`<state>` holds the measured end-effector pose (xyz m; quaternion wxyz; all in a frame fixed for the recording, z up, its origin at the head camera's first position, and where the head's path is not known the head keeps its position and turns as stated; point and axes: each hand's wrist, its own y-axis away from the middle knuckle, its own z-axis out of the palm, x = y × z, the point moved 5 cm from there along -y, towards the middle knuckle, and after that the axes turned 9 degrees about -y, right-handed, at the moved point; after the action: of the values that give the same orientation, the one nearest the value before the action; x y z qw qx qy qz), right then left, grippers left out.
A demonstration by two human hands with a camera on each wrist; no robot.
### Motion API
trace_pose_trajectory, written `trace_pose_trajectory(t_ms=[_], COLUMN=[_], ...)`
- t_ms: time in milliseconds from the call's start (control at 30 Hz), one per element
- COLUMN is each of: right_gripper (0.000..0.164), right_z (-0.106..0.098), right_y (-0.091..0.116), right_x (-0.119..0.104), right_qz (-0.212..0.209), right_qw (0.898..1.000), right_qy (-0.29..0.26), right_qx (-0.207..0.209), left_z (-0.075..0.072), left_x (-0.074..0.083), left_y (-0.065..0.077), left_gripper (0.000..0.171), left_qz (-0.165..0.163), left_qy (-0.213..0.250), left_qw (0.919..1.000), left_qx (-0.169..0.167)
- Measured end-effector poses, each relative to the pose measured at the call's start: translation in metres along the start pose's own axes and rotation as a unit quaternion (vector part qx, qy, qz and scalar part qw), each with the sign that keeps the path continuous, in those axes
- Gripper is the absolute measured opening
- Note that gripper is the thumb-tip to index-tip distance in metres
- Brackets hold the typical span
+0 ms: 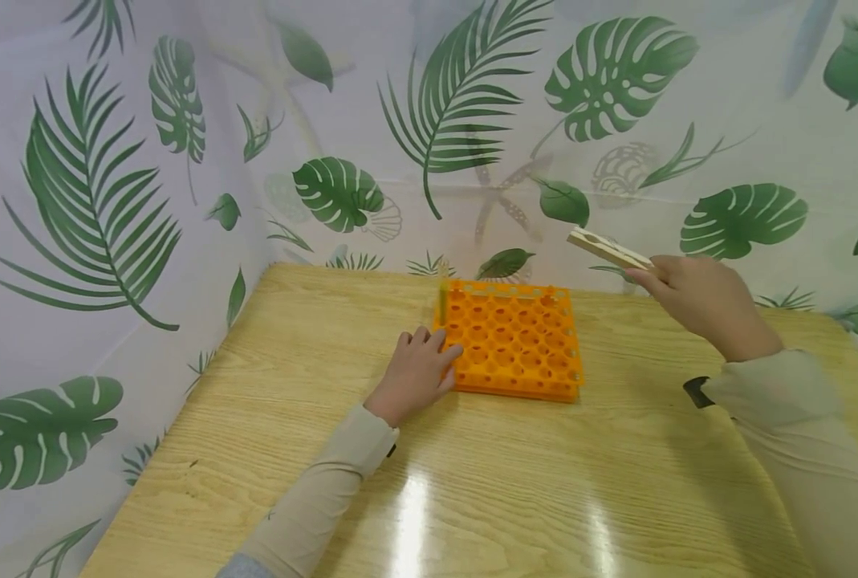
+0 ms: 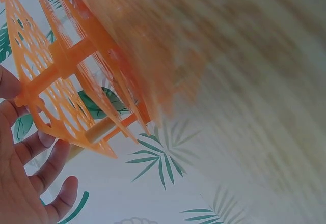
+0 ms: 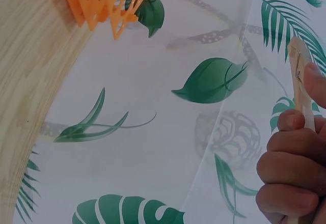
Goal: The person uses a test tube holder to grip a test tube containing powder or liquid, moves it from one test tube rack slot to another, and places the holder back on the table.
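Observation:
An orange plastic test tube rack [image 1: 515, 389] with rows of round holes stands on the table. In its back left corner is an upright test tube [image 1: 443, 303] that looks yellowish; the left wrist view shows its lower part between the rack's tiers. My left hand [image 1: 412, 371] holds the rack's left edge near the front, thumb and index finger at the corner post, the other fingers spread along the side. Up in the air right of the rack, my right hand [image 1: 713, 307] grips a wooden test tube holder [image 3: 298, 63], a clamp with a metal spring, pointing left.
The wood-grain table [image 1: 313, 353] ends at a white leaf-patterned cloth [image 1: 371, 88] behind and to the left. Close behind the rack hangs that cloth. Light reflections lie on the tabletop's front part.

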<state>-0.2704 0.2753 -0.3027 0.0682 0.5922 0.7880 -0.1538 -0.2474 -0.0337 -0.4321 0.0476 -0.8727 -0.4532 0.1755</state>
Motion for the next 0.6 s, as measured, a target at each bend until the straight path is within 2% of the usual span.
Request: trace_pose_trajectory(t_ms=[333, 600], right_gripper=[0.045, 0.031], right_z=[0.002, 0.003], right_y=[-0.010, -0.017], right_x=[-0.017, -0.033], right_qz=[-0.034, -0.048], right_qw=[0.999, 0.998], right_qy=[0.004, 0.003], right_qx=[0.018, -0.028], left_z=[0.002, 0.001], left_x=[0.000, -0.001], left_y=[0.000, 0.000], left_gripper=[0.022, 0.022], left_qz=[0.002, 0.004], left_qy=[-0.004, -0.006], left_qw=[1.0000, 1.0000], left_qx=[0.002, 0.005])
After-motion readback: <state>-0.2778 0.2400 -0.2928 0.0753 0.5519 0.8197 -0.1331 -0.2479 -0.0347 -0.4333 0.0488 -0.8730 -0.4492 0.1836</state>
